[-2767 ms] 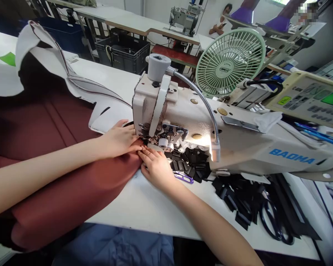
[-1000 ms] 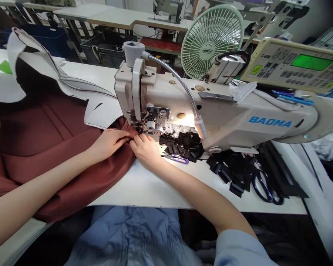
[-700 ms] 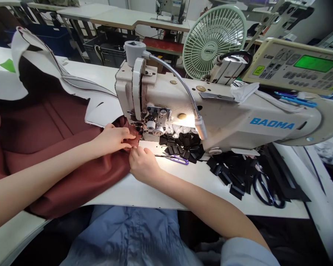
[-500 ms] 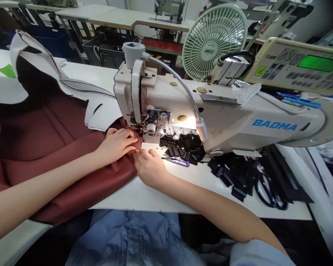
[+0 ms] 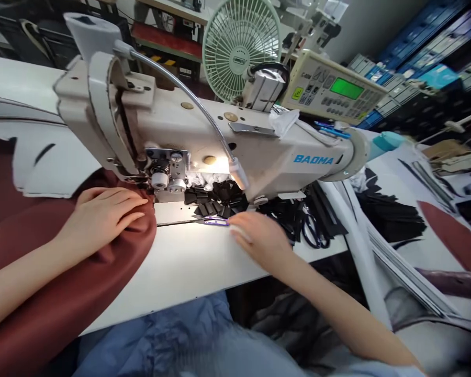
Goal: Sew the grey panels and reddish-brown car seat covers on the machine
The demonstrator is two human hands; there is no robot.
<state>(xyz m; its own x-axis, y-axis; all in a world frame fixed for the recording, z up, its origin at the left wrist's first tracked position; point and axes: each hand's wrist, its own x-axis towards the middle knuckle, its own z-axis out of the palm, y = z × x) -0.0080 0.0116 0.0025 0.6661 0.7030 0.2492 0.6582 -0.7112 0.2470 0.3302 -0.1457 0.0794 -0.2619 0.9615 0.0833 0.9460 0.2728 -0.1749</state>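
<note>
Maroon material (image 5: 86,285), smooth, pliant: lies bunched and folded at eight o'clock, its puckered end toward two. Thread snips (image 5: 216,224), purple-handled: lie flat at the material's three o'clock, dark tips toward nine.

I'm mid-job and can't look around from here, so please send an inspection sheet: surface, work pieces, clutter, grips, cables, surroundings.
Surface: white table, brightest under the lamp of the sewing machine.
Work pieces: red-brown material bunched beside the needle area; white pieces behind it.
Clutter: black strips heaped beyond the purple snips; scissors farther right; white cloth on the sewing machine.
Grips: left grip lies on the red-brown material; right grip is at the handle end of the purple snips, blurred, so a hold cannot be confirmed.
Cables: black cable looped beside the control panel; loose cables on the table, nothing seen.
Surroundings: green fan beyond the sewing machine; blue boxes at back right.
</note>
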